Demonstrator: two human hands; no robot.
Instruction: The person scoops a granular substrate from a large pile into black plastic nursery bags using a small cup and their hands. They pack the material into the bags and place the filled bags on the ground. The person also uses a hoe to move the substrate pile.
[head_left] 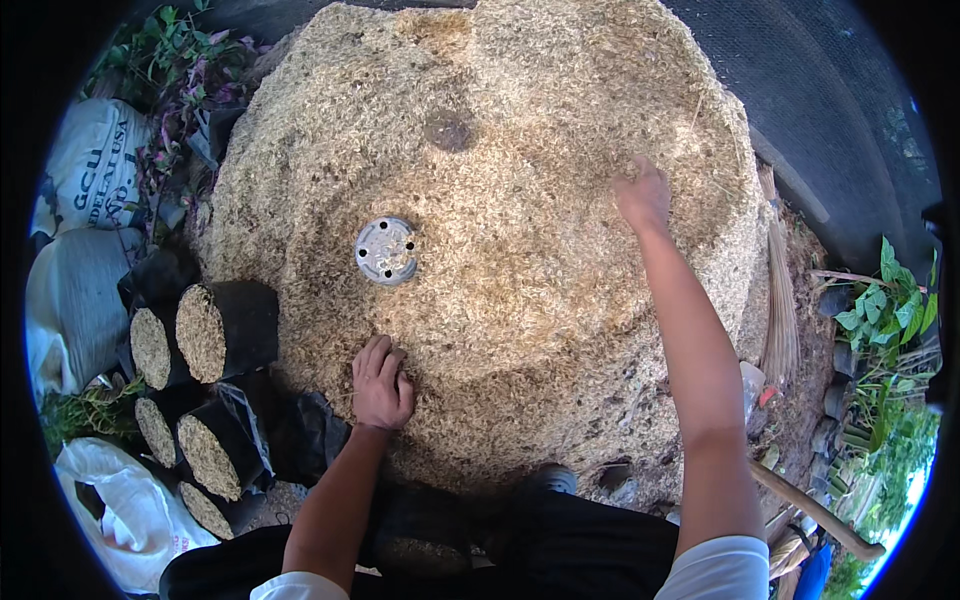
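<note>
A broad heap of pale, dry chaff-like flakes [530,300] fills the middle of the view. My left hand [382,385] rests on its lower left, fingers loosely bent and apart, holding nothing that shows. Farther away at the right, my right hand [643,192] reaches onto the heap; its fingers are slightly curled and apart, and no held object shows. A round grey plastic piece [385,248] with dark holes, possibly an upturned pot, sits on the flakes above my left hand, with some flakes on it. A darker round patch [448,129] lies farther back.
Filled black bags [245,330] are stacked at left beside white sacks [85,310]. Dark mesh [840,120] borders the upper right. A straw broom [780,310], leafy plants [885,310] and a wooden handle [820,510] are at right.
</note>
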